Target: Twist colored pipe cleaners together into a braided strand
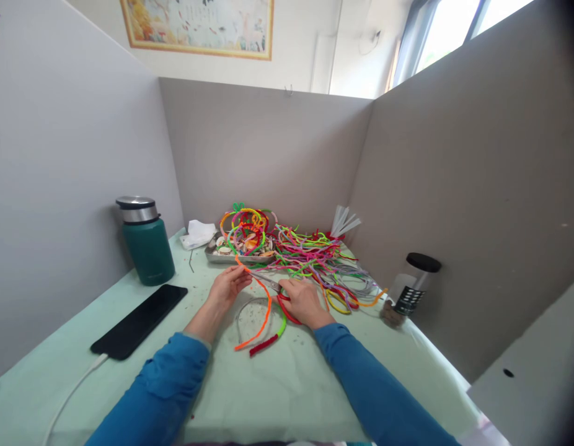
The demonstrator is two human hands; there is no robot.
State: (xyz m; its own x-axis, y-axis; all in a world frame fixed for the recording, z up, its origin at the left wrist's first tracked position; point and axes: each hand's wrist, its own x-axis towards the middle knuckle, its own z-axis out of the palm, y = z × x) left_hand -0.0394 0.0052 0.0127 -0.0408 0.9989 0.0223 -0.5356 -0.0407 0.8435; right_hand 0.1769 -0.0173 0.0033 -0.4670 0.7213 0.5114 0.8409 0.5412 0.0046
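Note:
My left hand (pixel 227 287) pinches an orange pipe cleaner (pixel 268 310), whose long end curves down toward the table. In my right hand (pixel 303 301) are scissors (pixel 267 281) with red handles, their blades pointing left to the orange strand by my left fingertips. Whether the blades are parted I cannot tell. Beneath my hands lies a headband (pixel 238 323), its grey band bare on one side and wrapped in green and dark red on the other. The right fingers partly hide the scissor handles.
Behind my hands, a metal tray (pixel 215 257) holds shells and colourful wrapped hoops. A heap of pipe cleaners (pixel 315 251) spreads to its right. A green bottle (pixel 147 248) and a black phone (pixel 138 322) on a cable are at left; a clear jar (pixel 410 288) stands right. Grey partitions (pixel 268 142) enclose the table.

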